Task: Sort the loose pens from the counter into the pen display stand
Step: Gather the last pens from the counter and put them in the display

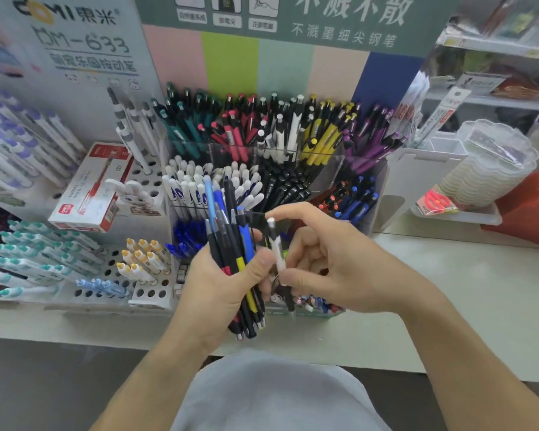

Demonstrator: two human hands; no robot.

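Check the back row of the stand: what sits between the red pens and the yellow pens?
In the head view, the white-and-black pens fill the compartment between the red pens and the yellow pens.

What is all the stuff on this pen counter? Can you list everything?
pen display stand: one, clear, middle; compartments of teal, red, white, yellow, purple, black and blue pens
bundle of pens: one mixed bunch, black, blue, yellow, in left hand
white pen: one, in right hand
red and white box: one, left
pegboard rack: one, white, left; teal, yellow, blue pens
plastic cups: one stack, clear, right
counter: one, pale green
left hand: one
right hand: one
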